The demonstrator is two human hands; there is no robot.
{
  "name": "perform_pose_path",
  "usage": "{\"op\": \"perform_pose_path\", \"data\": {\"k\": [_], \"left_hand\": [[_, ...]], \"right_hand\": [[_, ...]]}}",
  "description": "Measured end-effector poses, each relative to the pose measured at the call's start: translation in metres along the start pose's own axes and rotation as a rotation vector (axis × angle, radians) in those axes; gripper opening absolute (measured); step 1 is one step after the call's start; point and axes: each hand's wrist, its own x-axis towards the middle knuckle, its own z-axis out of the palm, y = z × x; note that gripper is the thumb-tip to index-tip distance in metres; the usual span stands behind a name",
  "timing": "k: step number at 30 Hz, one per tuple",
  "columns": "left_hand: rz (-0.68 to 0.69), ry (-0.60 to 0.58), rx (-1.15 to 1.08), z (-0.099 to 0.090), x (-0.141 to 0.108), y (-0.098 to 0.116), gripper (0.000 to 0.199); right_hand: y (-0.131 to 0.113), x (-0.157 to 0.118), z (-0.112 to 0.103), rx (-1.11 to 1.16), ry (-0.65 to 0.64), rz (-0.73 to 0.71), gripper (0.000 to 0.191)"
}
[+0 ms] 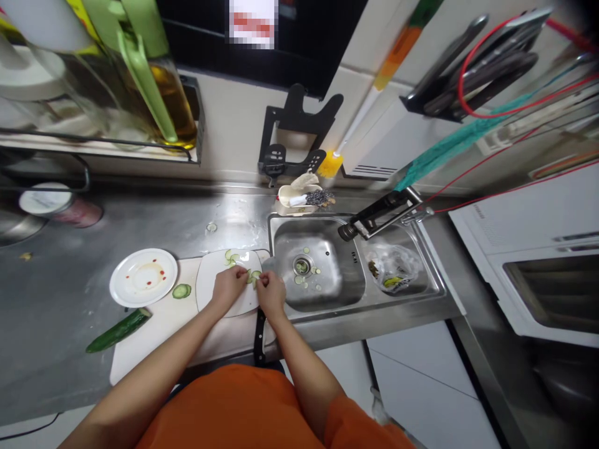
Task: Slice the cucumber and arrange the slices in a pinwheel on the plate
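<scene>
Both hands are over a white square plate (210,284) that rests on a pale cutting board (154,343). My left hand (230,288) has its fingers pinched at a thin cucumber slice (249,276). My right hand (271,292) is also pinched, beside a slice at the plate's right side; what lies between its fingertips is too small to make out. More slices (230,257) lie near the plate's back edge. Left of the plate is a small pile of cucumber slices (181,291). A cut cucumber (119,330) lies across the board's left edge. The black-handled knife (259,337) is below my right hand.
A round white plate (143,278) with red bits stands at the left. To the right is a steel sink (346,274) with slices around its drain, a faucet (374,215) and a plastic bag (397,268). A stray slice (211,227) lies on the counter behind.
</scene>
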Motion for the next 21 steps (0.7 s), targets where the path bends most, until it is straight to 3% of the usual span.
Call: {"op": "perform_pose_path", "data": {"k": [21], "left_hand": [[0.017,-0.007,0.099,0.001,0.000,0.007,0.017]], "right_hand": [[-0.014,-0.003,-0.008,-0.169,-0.084,0.001,0.013]]}}
